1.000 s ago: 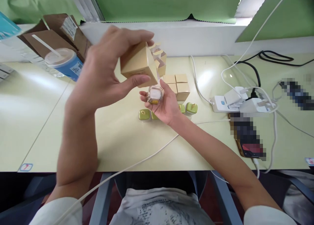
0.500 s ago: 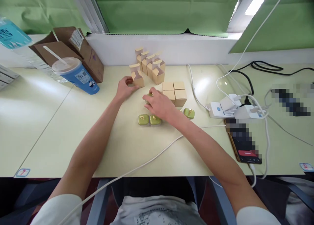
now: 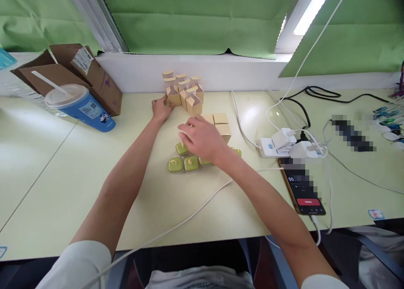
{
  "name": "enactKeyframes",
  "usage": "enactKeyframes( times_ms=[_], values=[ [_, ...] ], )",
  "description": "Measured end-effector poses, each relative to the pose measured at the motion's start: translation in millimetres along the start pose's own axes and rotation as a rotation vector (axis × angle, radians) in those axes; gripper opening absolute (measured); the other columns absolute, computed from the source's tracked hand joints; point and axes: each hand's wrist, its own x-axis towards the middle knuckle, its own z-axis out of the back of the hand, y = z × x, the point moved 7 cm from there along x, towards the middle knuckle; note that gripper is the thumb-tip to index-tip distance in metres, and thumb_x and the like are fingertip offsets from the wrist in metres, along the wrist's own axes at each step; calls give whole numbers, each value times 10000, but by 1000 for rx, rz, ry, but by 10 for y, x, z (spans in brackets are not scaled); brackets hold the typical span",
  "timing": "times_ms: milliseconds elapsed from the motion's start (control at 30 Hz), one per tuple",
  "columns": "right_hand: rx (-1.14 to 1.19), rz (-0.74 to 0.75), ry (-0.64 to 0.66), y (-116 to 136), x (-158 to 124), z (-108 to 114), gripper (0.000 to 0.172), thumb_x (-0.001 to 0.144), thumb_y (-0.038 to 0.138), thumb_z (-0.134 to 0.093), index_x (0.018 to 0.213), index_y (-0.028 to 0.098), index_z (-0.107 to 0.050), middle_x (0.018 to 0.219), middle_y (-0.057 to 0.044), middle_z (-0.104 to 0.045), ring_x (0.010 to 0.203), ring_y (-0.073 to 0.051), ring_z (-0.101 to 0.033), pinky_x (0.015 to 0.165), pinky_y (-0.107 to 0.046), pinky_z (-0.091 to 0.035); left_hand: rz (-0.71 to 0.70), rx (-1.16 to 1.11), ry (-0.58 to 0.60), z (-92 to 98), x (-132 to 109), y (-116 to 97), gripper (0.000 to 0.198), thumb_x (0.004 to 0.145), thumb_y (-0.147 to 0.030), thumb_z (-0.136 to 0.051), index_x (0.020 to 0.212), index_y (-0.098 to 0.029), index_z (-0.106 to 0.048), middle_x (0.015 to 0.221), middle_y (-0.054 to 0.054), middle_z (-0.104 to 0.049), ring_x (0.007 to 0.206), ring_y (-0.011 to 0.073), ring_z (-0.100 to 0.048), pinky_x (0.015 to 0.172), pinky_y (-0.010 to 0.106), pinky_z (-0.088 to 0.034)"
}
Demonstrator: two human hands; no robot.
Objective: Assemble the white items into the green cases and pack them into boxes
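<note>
At the left side of a group of open-topped cream boxes (image 3: pixel 193 105), my left hand (image 3: pixel 161 109) has its fingers around the edge of the leftmost box (image 3: pixel 174 96). My right hand (image 3: pixel 202 136) is above the table, left of the closed cream boxes (image 3: pixel 220 119); its fingers are blurred, and what they hold, if anything, cannot be made out. Several green-topped packs lie below it, among them one at the left (image 3: pixel 175 165) and one beside it (image 3: pixel 191 163). Another green pack (image 3: pixel 236 151) is partly hidden behind my right forearm.
A blue cup (image 3: pixel 91 111) with a straw and an open cardboard carton (image 3: pixel 109 85) stand at the left. On the right are a white power strip (image 3: pixel 268 147), a phone (image 3: pixel 304 192) and several cables. A white cable crosses the front.
My left hand has brought its open box against the group at the back. A green pack now shows below my right hand, which is slightly lower. The camera view has shifted.
</note>
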Motion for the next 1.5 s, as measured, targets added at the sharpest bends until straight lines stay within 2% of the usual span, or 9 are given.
enactKeyframes(
  times_ms=[233,400,633,733,867,1000,1167,1333,1500],
  values=[
    [-96,-95,102,-546,-118,101,401,1014,101,-637,1389,98,-778,1373,-226,-751,1294,-396,-610,1076,-525,-558,114,-121,-37,46,-133,-57,813,752,-223,-878,1536,-200,-666,1577,192,-637,1652,390,-425,1372,538,-408],
    [-183,-25,60,-559,-78,-11,453,922,52,-696,1373,79,-727,1389,-238,-704,1305,-403,-559,1072,-515,-510,-118,-301,-120,505,-426,-408,362,858,-342,-828,1198,-236,-765,1336,127,-774,1237,305,-734,1104,484,-643],
    [-220,-41,10,-562,-44,-119,546,859,50,-738,1401,45,-666,1336,-248,-686,1321,-422,-539,1066,-515,-485,-269,-142,481,681,-1308,-1165,325,934,-484,-815,1138,-232,-833,1108,87,-848,989,261,-803,933,431,-671],
    [-210,-39,18,-557,-40,-132,505,862,90,-758,1361,44,-691,1357,-263,-676,1365,-443,-528,1094,-536,-484,-210,71,814,495,-1667,-1201,479,818,-576,-905,1159,-246,-838,1183,86,-865,1080,320,-823,913,418,-654],
    [-190,-23,39,-523,-61,-94,447,888,190,-766,1314,72,-699,1242,-233,-728,1311,-431,-557,1080,-535,-497,-155,120,968,399,-1805,-1134,869,693,-543,-986,1477,-264,-734,1332,109,-848,1220,361,-814,932,395,-649],
    [-88,-89,-35,-558,-107,69,450,898,291,-778,1299,107,-685,1088,-204,-752,1216,-429,-605,1035,-545,-525,-212,-99,819,528,-1706,-1262,1077,715,-512,-1001,1680,-300,-573,1547,148,-745,1417,368,-735,1073,428,-654],
    [667,-195,-528,-602,-207,345,408,1083,556,-640,1367,264,-651,1269,-119,-737,1126,-308,-706,949,-486,-637,-293,-447,571,708,-1709,-1614,860,807,-541,-982,1572,-325,-654,1521,115,-713,1357,330,-744,1099,481,-691],
    [1448,-154,-522,-432,-80,-10,482,951,689,-837,1195,316,-654,1183,-18,-761,1081,-210,-747,904,-391,-726,-270,-515,282,814,-1638,-1644,537,939,-593,-867,1360,-274,-770,1266,85,-784,1122,263,-793,846,380,-744],
    [1814,-268,-516,-479,24,-305,483,974,659,-812,1230,282,-652,1302,-60,-769,1246,-230,-783,974,-409,-749,-287,-446,118,1070,-1464,-1557,503,968,-651,-816,1338,-311,-790,1218,46,-807,1130,278,-788,884,421,-731]
  ],
)
